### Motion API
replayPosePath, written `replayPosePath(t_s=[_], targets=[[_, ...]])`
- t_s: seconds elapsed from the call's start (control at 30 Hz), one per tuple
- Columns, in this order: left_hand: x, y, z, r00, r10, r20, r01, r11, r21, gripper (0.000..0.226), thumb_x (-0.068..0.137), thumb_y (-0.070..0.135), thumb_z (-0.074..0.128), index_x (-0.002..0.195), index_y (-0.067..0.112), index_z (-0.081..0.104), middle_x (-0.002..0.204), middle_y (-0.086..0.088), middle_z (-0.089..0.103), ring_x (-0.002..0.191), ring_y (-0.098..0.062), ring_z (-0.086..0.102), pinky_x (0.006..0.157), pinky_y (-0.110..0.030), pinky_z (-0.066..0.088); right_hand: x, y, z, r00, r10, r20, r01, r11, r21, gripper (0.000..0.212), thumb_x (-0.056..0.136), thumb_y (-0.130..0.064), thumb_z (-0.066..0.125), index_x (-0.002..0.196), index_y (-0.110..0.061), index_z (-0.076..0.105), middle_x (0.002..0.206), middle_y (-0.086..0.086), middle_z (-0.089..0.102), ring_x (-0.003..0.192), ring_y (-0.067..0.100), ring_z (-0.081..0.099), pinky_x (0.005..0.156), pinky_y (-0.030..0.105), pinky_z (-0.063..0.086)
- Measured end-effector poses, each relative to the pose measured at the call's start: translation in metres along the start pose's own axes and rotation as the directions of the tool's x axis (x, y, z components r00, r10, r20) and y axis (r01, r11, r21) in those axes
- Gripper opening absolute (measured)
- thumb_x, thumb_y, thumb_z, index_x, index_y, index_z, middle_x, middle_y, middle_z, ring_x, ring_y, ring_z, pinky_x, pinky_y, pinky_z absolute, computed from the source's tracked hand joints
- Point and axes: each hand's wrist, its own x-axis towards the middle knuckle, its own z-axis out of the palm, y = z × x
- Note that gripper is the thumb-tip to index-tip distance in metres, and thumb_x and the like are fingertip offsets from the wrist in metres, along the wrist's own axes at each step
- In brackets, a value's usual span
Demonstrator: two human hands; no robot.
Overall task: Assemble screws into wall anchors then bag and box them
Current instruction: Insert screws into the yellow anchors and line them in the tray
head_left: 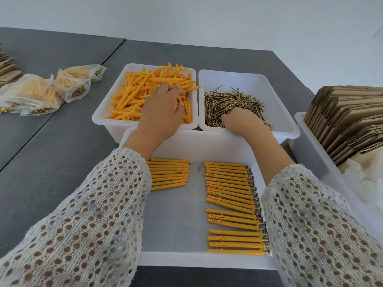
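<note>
Orange wall anchors (145, 90), upper-centre bin: light, stiff plastic, best pinched mid-shaft, my left hand (163, 108) curling onto several; brass screws (232, 104), bin beside: small, sharp-tipped, my right hand (242, 121) buried, grip unclear.

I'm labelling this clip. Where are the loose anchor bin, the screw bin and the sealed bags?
loose anchor bin (107, 104): head view, bare left wall.
screw bin (275, 112): head view, bare right floor.
sealed bags (31, 94): head view, middle of the nearest bag.
</note>
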Motion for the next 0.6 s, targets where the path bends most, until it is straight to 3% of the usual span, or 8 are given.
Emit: replayPosePath(t_s=[0.23, 0.33, 0.47, 0.53, 0.6], targets=[[-0.001, 0.001, -0.001, 1.0, 0.02, -0.016, -0.021, 0.999, -0.048, 0.032, 0.098, 0.017, 0.049, 0.128, 0.015, 0.061, 0.126, -0.008, 0.054, 0.117, -0.024, 0.051, 0.089, -0.043, 0.049, -0.006, 0.001, 0.0, 0.963, 0.071, -0.259, -0.029, 0.986, 0.162, 0.029, 0.09, -0.022, 0.043, 0.063, -0.015, 0.04, 0.061, 0.0, 0.041, 0.052, 0.018, 0.036, 0.055, 0.027, 0.03], [-0.001, 0.0, -0.001, 0.998, 0.036, -0.045, -0.04, 0.995, -0.091, 0.022, 0.097, 0.014, 0.05, 0.114, 0.016, 0.064, 0.115, -0.004, 0.057, 0.102, -0.019, 0.052, 0.082, -0.039, 0.049, -0.006, 0.001, 0.001, 0.919, 0.062, -0.39, 0.037, 0.97, 0.24, 0.029, 0.088, -0.018, 0.045, 0.06, -0.017, 0.037, 0.055, -0.002, 0.033, 0.048, 0.017, 0.027, 0.049, 0.025, 0.025], [-0.001, 0.001, 0.0, 0.994, 0.093, -0.064, -0.103, 0.976, -0.19, 0.006, 0.096, 0.015, 0.057, 0.098, 0.017, 0.062, 0.101, 0.001, 0.06, 0.091, -0.014, 0.054, 0.08, -0.033, 0.047, -0.006, -0.007, 0.001, 0.878, 0.019, -0.479, 0.202, 0.891, 0.407, 0.016, 0.09, -0.01, 0.05, 0.077, -0.011, 0.061, 0.065, -0.002, 0.052, 0.055, 0.01, 0.043, 0.055, 0.022, 0.04], [-0.001, 0.001, 0.0, 0.99, 0.121, -0.067, -0.134, 0.961, -0.241, 0.002, 0.094, 0.017, 0.063, 0.093, 0.016, 0.061, 0.094, 0.004, 0.061, 0.087, -0.011, 0.054, 0.078, -0.025, 0.045, -0.008, -0.014, 0.001, 0.863, 0.009, -0.504, 0.263, 0.846, 0.465, 0.012, 0.091, -0.007, 0.052, 0.089, -0.009, 0.063, 0.072, -0.007, 0.054, 0.062, 0.003, 0.048, 0.056, 0.012, 0.037], [-0.001, 0.001, 0.0, 0.99, 0.128, -0.067, -0.142, 0.946, -0.293, 0.007, 0.092, 0.018, 0.067, 0.089, 0.016, 0.06, 0.088, 0.008, 0.062, 0.083, -0.007, 0.054, 0.073, -0.02, 0.044, -0.011, -0.02, 0.002, 0.86, 0.009, -0.51, 0.313, 0.781, 0.541, 0.009, 0.091, -0.004, 0.053, 0.095, -0.009, 0.059, 0.078, -0.003, 0.057, 0.067, 0.007, 0.054, 0.06, 0.013, 0.042]])
